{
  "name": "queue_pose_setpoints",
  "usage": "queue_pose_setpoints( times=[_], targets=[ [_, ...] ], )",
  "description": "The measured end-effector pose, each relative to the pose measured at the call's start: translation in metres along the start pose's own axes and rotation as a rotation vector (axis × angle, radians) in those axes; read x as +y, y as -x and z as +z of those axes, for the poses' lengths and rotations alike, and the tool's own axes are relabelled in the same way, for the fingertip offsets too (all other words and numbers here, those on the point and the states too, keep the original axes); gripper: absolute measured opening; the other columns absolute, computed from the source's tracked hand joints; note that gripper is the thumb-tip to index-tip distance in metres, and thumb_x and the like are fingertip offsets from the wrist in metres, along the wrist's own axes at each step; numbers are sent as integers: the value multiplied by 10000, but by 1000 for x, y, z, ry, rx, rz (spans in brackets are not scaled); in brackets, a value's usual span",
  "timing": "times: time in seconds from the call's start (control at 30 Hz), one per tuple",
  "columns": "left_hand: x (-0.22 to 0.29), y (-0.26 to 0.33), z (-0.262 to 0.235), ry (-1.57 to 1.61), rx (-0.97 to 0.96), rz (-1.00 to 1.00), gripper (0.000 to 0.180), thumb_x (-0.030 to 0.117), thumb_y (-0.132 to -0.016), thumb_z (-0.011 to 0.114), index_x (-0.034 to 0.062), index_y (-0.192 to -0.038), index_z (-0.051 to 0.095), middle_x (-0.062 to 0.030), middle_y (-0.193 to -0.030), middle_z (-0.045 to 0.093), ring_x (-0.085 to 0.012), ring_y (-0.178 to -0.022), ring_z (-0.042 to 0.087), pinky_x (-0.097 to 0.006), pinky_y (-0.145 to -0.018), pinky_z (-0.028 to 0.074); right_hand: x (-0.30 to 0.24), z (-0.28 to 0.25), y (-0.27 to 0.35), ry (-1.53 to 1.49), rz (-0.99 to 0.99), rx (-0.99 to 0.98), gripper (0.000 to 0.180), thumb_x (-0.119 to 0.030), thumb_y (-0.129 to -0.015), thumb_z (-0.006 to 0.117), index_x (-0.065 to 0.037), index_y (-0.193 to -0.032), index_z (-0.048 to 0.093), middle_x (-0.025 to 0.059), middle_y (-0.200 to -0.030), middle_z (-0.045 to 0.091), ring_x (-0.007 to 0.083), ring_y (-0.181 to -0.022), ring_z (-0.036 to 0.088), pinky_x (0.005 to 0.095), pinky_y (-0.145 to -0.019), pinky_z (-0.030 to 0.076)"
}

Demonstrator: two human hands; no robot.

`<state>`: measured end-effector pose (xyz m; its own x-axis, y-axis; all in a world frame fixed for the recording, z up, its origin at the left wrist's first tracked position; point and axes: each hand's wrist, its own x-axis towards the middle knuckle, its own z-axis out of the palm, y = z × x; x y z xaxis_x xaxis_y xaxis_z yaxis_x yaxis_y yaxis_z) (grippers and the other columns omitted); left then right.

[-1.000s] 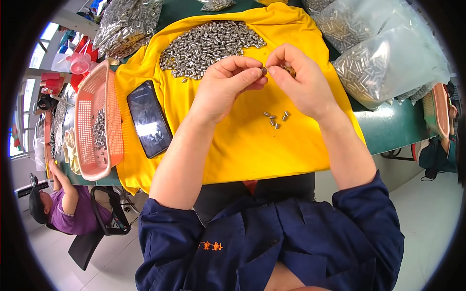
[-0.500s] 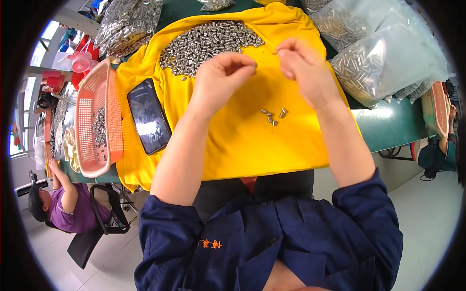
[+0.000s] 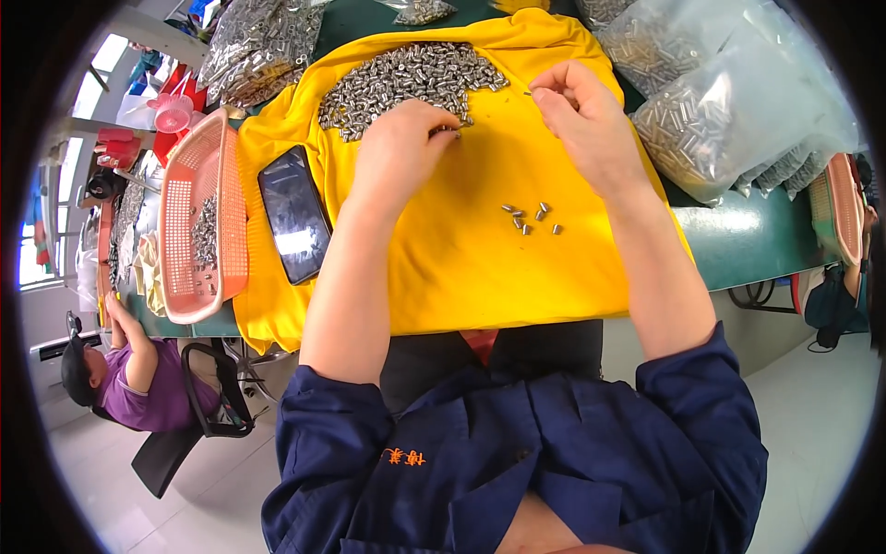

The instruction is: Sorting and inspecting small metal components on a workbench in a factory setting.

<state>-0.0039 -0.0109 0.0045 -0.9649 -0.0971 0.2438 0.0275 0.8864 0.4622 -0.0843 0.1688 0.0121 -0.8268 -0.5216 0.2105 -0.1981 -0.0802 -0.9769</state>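
Note:
A heap of small silver metal cylinders (image 3: pixel 397 81) lies on the yellow cloth (image 3: pixel 443 268) at the far side. My left hand (image 3: pixel 403 148) is at the heap's near edge, thumb and fingertips pinched together on a small metal cylinder (image 3: pixel 458 134) that barely shows. Farther right, my right hand (image 3: pixel 588 125) is raised over the cloth, with its fingers closed around a thin dark pin-like thing (image 3: pixel 528 92); only its tip shows. Between my forearms, several loose cylinders (image 3: pixel 526 229) lie apart from the heap.
A black phone (image 3: pixel 295 214) and a pink basket (image 3: pixel 235 263) holding more metal parts are on the left. Clear bags of metal parts (image 3: pixel 688 129) stand right, on the green table (image 3: pixel 738 245). Another bag (image 3: pixel 258 46) lies far left. A person in purple (image 3: pixel 157 388) sits beyond the basket.
One more cylinder now lies at the right of the small loose group. My left hand has moved slightly left and down beside the heap; the right fingers have drawn in around the pin-like thing.

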Motion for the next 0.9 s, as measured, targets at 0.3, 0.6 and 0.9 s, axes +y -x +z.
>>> queue_pose_setpoints(
  times=[0.3, 0.6, 0.9],
  targets=[
    [6, -8, 3, -349, -65, 106, 114, 126, -704, 572, 72, -796, 613, -69, -821, 569, -253, -769, 550, -328, -680, 439, 0, 3, -1, 2, -49, -4, 85, -92, -780, 500, -22, -827, 495, -18, -698, 488, 36, -602, 416, 177, -535, 353],
    [27, -1, 11, 1170, -56, -287, 134, 16, -753, 564, -14, -882, 549, -67, -780, 590, -135, -708, 580, -225, -656, 461, -1, 8, 7, 28, -39, -43, 66, -96, -779, 500, -31, -792, 496, -23, -662, 486, 35, -564, 401, 187, -508, 342],
    [23, 1, 13, 1276, -60, -276, 128, 3, -754, 568, -26, -878, 573, -79, -790, 601, -134, -715, 582, -229, -677, 471, -4, 9, 6, 93, 5, -176, 60, -92, -761, 491, -34, -751, 480, -34, -613, 443, 29, -537, 355, 193, -469, 296]
  ],
)
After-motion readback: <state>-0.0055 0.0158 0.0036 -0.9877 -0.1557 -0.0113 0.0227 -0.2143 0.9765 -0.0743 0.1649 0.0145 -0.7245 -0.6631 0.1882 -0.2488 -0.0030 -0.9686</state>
